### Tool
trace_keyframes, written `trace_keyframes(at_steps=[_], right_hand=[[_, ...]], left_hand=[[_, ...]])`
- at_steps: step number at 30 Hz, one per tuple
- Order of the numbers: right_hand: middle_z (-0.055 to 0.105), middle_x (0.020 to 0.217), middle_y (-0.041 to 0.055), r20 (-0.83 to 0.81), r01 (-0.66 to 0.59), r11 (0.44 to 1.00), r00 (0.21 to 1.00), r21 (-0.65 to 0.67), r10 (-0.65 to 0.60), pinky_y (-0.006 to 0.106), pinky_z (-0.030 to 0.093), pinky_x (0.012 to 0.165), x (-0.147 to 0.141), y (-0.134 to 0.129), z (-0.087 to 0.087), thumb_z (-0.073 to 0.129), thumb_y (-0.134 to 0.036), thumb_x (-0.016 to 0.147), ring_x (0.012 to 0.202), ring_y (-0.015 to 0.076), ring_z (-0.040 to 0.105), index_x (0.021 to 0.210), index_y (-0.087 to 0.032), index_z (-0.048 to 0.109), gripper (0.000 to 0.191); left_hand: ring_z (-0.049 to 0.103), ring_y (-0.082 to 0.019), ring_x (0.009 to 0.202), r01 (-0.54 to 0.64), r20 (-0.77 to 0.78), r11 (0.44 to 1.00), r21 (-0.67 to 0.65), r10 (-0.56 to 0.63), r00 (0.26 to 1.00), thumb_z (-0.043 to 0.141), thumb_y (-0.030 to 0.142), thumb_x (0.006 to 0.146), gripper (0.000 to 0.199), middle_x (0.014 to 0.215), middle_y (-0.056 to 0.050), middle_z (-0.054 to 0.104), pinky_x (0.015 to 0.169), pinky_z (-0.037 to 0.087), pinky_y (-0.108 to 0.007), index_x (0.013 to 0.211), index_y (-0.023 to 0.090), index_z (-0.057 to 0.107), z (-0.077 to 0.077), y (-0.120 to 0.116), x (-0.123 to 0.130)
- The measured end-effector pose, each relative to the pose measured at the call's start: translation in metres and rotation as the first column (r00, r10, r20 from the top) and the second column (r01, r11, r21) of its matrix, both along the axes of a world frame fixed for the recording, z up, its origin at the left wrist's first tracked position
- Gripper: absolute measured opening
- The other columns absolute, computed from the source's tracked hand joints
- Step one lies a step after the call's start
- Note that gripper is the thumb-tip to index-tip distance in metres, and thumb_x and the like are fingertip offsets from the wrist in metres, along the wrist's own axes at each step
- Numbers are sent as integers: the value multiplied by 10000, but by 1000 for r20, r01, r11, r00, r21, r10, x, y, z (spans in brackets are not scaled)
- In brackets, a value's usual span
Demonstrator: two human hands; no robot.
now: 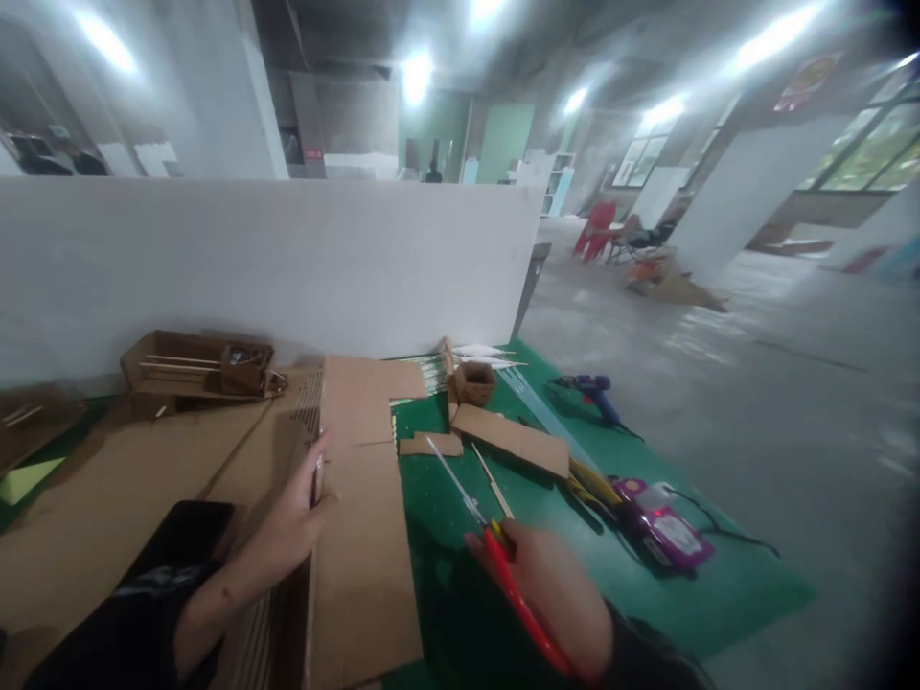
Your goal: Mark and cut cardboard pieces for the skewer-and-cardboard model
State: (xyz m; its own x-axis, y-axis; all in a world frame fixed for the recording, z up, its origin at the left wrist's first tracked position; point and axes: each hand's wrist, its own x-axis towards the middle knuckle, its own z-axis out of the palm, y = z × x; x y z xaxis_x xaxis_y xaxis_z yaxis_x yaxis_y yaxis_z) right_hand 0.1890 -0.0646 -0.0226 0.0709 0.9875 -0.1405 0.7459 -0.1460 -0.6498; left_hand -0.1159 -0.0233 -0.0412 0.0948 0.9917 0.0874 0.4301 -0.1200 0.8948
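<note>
Two hands working over a green tabletop (460,537). Left hand (298,522) resting on the left edge of one large notched cardboard sheet (363,537), thumb on top and fingers (318,470) curled round the edge, clamping the sheet. Sheet lying flat near the front edge of the tabletop, overlapping a second, wider brown cardboard panel (122,498) spreading toward the left edge. Right hand (557,594) gripping one pair of red-handled scissors (495,546), fingers closed round the handles, blades standing apart and pointing toward the back edge, tips hovering just beside the sheet's right side.

Lying behind the blades: two smaller cardboard offcuts, one small scrap (431,444) and one longer strip (510,439). Sitting near the back edge, against the white partition (265,259): one small open cardboard box (472,381), with a bundle of pale sticks (424,374) beside it, count unclear in the blur. Resting toward the back left corner: one cardboard model tray (197,366) holding thin sticks.

Toward the right edge: one blue glue gun (593,391), one purple tool (661,527) with a black cord, and one long clear ruler (546,422) running diagonally. Also one yellow-green patch (25,479) showing at the far left edge.
</note>
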Motion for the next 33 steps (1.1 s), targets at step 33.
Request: trace_keyframes(at_steps=[33], right_hand=[[562, 1309, 205, 491, -339, 931, 839, 133, 235, 527, 538, 934, -8, 32, -2, 404, -581, 939, 1140, 362, 617, 1388, -138, 443, 632]], left_hand=[[340, -252, 1435, 213, -795, 941, 263, 86, 600, 563, 420, 915, 668, 1510, -109, 462, 1189, 218, -448, 1472, 129, 336, -44, -30, 2]])
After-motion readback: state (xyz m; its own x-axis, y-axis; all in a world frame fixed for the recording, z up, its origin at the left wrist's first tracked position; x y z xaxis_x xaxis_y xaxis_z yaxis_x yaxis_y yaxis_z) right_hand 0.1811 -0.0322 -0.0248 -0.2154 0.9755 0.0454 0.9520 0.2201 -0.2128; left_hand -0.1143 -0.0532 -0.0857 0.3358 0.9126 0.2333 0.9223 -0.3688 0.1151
